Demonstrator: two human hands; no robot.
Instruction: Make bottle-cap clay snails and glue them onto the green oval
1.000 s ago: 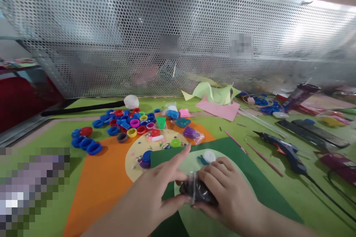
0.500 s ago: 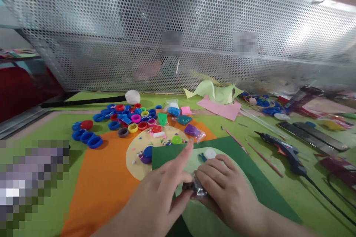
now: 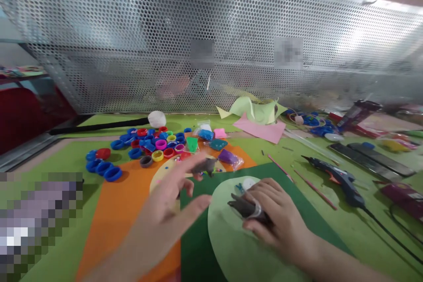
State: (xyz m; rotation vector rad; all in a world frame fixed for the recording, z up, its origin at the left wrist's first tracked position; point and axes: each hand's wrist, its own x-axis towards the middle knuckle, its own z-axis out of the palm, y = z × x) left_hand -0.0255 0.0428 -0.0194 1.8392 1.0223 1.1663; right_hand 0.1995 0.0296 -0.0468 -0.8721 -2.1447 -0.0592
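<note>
My left hand [image 3: 165, 200] is raised over the orange and green sheets, its thumb stretched out apart from the fingers. A torn piece of dark grey modelling clay [image 3: 205, 166] is at its fingertips, seemingly between the index finger and another finger. In my right hand [image 3: 276, 216] is a larger lump of dark grey clay [image 3: 243, 205], partly in clear wrapping, its ragged end sticking out to the left. Below it lies a pale green paper round [image 3: 228, 246] on a dark green sheet [image 3: 198, 246]. A white disc [image 3: 248, 183] sits on the round near my right knuckles.
Bottle-cap rings [image 3: 113, 173] in many colours are heaped at the left. Several clay packets, including a purple one [image 3: 228, 157], lie behind my hands. A glue gun [image 3: 343, 185] with its cord lies right. A perforated metal panel [image 3: 165, 53] stands behind.
My hands have parted. The left has moved up and left with a piece of dark grey clay at its fingertips; the rest of the clay stays in my right hand.
</note>
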